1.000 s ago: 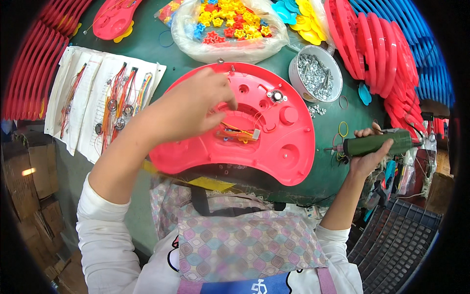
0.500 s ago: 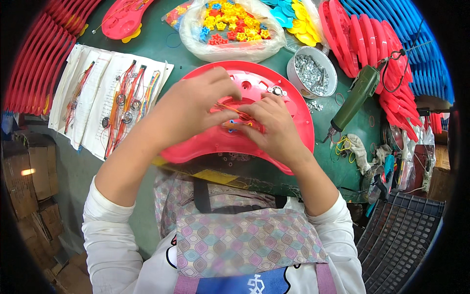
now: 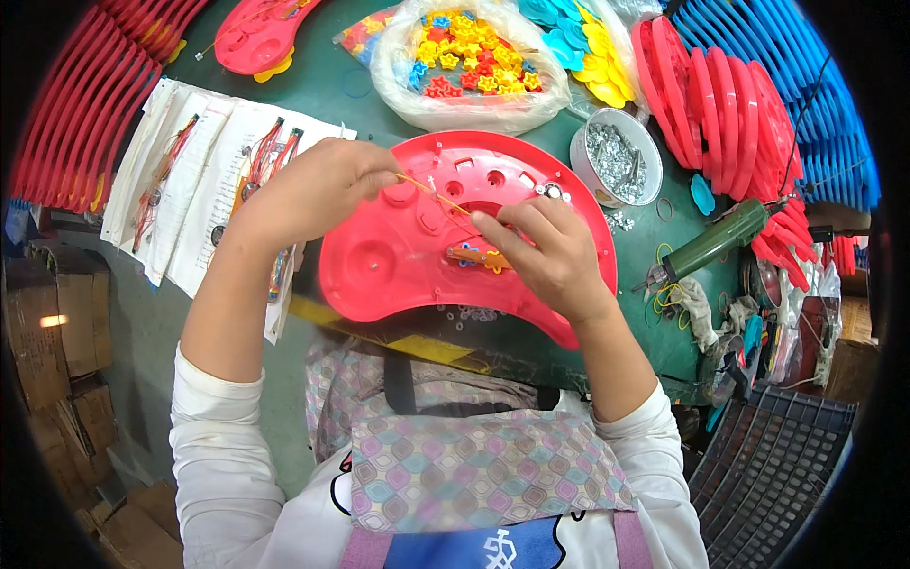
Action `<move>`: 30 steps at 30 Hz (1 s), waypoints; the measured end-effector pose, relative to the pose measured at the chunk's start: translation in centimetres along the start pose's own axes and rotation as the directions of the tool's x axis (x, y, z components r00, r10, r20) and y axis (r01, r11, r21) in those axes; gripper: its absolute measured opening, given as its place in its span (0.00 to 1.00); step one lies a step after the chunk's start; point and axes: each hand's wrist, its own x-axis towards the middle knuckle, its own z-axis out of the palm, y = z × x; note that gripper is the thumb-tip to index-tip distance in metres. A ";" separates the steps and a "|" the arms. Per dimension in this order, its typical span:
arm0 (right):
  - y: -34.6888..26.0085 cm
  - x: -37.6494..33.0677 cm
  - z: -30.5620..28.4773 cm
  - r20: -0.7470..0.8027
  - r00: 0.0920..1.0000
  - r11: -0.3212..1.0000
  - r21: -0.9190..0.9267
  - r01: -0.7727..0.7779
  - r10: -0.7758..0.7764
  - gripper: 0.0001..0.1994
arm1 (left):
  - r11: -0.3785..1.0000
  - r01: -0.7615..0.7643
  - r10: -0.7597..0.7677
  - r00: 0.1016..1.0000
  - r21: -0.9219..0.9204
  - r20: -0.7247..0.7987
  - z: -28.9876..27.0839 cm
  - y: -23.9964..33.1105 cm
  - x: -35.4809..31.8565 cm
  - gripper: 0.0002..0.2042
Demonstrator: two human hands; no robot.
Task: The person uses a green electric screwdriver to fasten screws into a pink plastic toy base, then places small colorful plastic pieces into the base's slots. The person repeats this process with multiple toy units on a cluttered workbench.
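Note:
A red kidney-shaped plastic shell (image 3: pixel 398 261) lies open side up on the green table (image 3: pixel 351 90) in front of me. My left hand (image 3: pixel 308 190) hovers over its left part and pinches the end of a thin yellow wire (image 3: pixel 431 192). The wire runs down to the right to my right hand (image 3: pixel 540 251), whose fingers press on a small orange part (image 3: pixel 471 256) set inside the shell. A small metal piece (image 3: pixel 552 192) sits near the shell's upper rim.
A green electric screwdriver (image 3: pixel 706 248) lies on the table right of the shell. A white bowl of screws (image 3: pixel 616 159) stands behind it. A bag of small coloured plastic pieces (image 3: pixel 464 66), stacks of red shells (image 3: pixel 735 104), and white sheets carrying wired parts (image 3: pixel 190 166) surround the work area.
My right hand let go of the green screwdriver, which now lies on the table, and came onto the shell. My left hand has pulled the yellow wire out to the left.

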 end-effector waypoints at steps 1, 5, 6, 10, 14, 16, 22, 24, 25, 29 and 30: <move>0.1 -0.5 0.3 0.004 1.000 0.999 0.045 -0.020 0.020 0.12 | 1.000 0.010 -0.010 1.000 -0.012 0.019 -0.1 0.0 0.1 0.10; 0.1 0.0 0.2 0.015 0.995 0.937 0.334 -0.101 0.102 0.10 | 0.995 0.037 -0.028 0.995 -0.088 0.094 -0.4 0.2 0.4 0.11; 0.1 0.0 0.2 0.039 0.992 0.918 0.375 -0.130 0.124 0.10 | 0.992 0.037 -0.023 0.993 -0.117 0.114 -0.3 0.3 0.4 0.11; -0.2 -0.2 0.9 0.125 0.977 0.905 0.371 -0.207 0.172 0.10 | 0.964 0.208 -0.145 0.935 -0.168 0.323 -0.4 1.9 0.8 0.13; -0.8 0.2 0.8 0.201 0.973 0.944 0.284 -0.170 0.114 0.11 | 0.990 0.081 -0.060 0.983 -0.115 0.174 1.3 1.0 1.0 0.14; -0.9 0.2 0.8 0.197 0.975 0.950 0.273 -0.152 0.100 0.11 | 0.991 0.042 -0.037 0.998 -0.124 0.045 1.5 1.1 1.0 0.13; -1.4 0.4 1.5 0.070 0.964 0.921 0.285 -0.266 0.257 0.11 | 0.992 0.113 -0.092 0.956 -0.058 0.280 0.2 3.4 0.4 0.12; -1.6 0.4 1.7 0.095 0.944 0.890 0.315 -0.329 0.315 0.12 | 0.964 0.217 -0.131 0.889 -0.152 0.439 0.7 4.4 0.2 0.13; -1.8 0.3 1.8 0.143 0.922 0.854 0.348 -0.387 0.359 0.13 | 0.960 0.265 -0.185 0.835 -0.085 0.518 0.8 5.3 0.4 0.18; -1.8 0.8 1.5 0.193 0.910 0.874 0.263 -0.409 0.368 0.13 | 0.981 0.045 0.015 0.954 -0.190 0.299 4.8 3.7 -0.8 0.21; -1.6 0.7 1.5 0.218 0.901 0.879 0.224 -0.420 0.375 0.13 | 0.969 0.120 -0.055 0.957 -0.215 0.286 5.1 4.0 -0.8 0.22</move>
